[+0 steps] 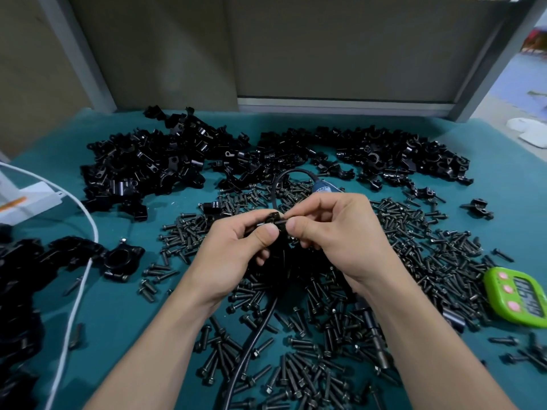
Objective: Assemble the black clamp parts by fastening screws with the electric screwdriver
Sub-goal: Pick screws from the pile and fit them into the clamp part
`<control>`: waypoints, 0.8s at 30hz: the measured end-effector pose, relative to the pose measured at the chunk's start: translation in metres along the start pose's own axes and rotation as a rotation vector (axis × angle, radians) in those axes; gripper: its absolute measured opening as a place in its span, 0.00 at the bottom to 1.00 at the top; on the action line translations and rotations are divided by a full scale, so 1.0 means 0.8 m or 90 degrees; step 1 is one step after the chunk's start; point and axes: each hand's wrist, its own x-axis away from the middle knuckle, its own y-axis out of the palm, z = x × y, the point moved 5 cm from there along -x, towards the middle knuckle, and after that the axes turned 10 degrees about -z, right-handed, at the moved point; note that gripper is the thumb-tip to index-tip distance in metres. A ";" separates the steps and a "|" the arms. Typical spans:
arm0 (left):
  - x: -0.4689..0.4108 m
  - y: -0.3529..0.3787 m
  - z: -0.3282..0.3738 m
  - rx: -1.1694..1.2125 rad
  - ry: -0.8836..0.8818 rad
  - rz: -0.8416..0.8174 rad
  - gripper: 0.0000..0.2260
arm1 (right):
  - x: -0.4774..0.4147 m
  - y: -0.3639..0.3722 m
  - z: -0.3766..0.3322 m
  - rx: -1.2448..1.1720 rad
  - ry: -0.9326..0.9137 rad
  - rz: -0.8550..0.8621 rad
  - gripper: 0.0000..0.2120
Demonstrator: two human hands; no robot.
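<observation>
Teal mat (118, 306) under screws (414, 247), clamp piles (142, 161); grey partition (325, 45) behind. Left hand (236, 255), right hand (334, 232) pinch clamp (276, 221).

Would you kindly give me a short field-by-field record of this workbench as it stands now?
left hand: grips a black clamp part
right hand: pinches the same part's right end
screws: loose, spread over the teal mat
clamp pile: heaped along the mat's far side
electric screwdriver: on the mat, unheld, blue end showing behind the hands
green timer: near the right edge
white cable: runs down the left side
</observation>
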 end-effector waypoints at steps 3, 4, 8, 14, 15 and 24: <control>-0.001 -0.002 -0.001 0.000 0.002 0.005 0.11 | 0.003 0.000 0.000 0.012 0.001 0.000 0.07; -0.001 -0.003 -0.001 -0.003 0.003 0.005 0.10 | 0.003 0.000 0.000 0.017 -0.001 0.003 0.07; 0.000 -0.003 0.001 -0.044 0.029 -0.002 0.09 | 0.004 0.005 -0.002 0.074 -0.003 0.009 0.05; 0.003 0.000 0.006 -0.101 0.061 -0.012 0.18 | 0.007 0.007 -0.003 0.223 -0.003 0.065 0.16; 0.003 0.000 0.006 -0.115 0.062 -0.010 0.18 | 0.007 0.008 -0.003 0.230 0.002 0.064 0.17; 0.004 0.000 0.006 -0.190 0.073 0.015 0.17 | 0.006 0.007 -0.003 0.202 -0.005 0.048 0.17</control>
